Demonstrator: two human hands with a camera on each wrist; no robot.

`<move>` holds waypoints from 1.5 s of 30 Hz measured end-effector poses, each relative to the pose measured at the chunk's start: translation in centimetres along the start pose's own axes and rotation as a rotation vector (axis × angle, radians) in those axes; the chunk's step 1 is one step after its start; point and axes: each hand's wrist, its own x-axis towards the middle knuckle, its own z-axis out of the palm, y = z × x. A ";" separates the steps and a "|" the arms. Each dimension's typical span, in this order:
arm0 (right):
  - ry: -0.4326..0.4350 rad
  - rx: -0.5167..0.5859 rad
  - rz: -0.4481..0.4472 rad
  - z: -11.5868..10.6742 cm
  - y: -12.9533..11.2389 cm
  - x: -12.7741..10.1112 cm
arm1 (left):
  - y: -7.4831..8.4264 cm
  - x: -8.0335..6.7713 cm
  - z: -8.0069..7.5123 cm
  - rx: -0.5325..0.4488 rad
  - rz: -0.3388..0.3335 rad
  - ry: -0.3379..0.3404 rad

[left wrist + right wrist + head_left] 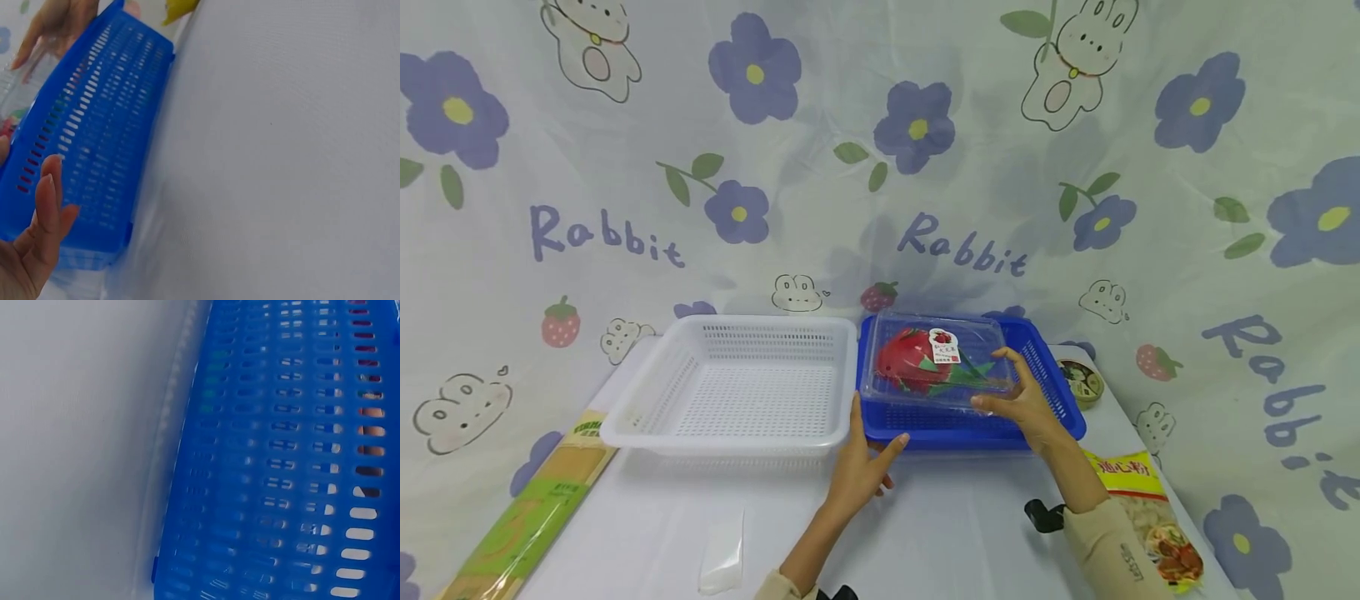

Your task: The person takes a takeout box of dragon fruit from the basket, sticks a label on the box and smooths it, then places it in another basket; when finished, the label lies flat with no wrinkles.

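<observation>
Your right hand (1018, 400) has its fingers curled on the near right corner of the clear plastic clamshell box holding a red dragon fruit (934, 364); it sits across the blue slotted plastic basket (1060, 392), so it looks nearly placed, with only the letting go left. Your left hand (859, 463) stands open, straight fingers against the basket's near left corner. The white slotted basket (737, 383) alongside holds nothing. The box's tag is too small to read; the backdrop says "Rabbit".
</observation>
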 end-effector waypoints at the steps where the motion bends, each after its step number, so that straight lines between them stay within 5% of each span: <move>1: -0.005 -0.002 -0.001 -0.1 0.0 0.1 | 0.0 0.0 0.0 0.002 0.002 0.001; 20: -0.121 0.007 -0.049 -1.8 0.6 1.1 | -0.2 0.1 0.1 0.054 -0.031 0.004; 45: -0.114 -0.079 0.081 -2.2 1.7 3.1 | -0.4 0.1 0.1 0.072 -0.022 0.016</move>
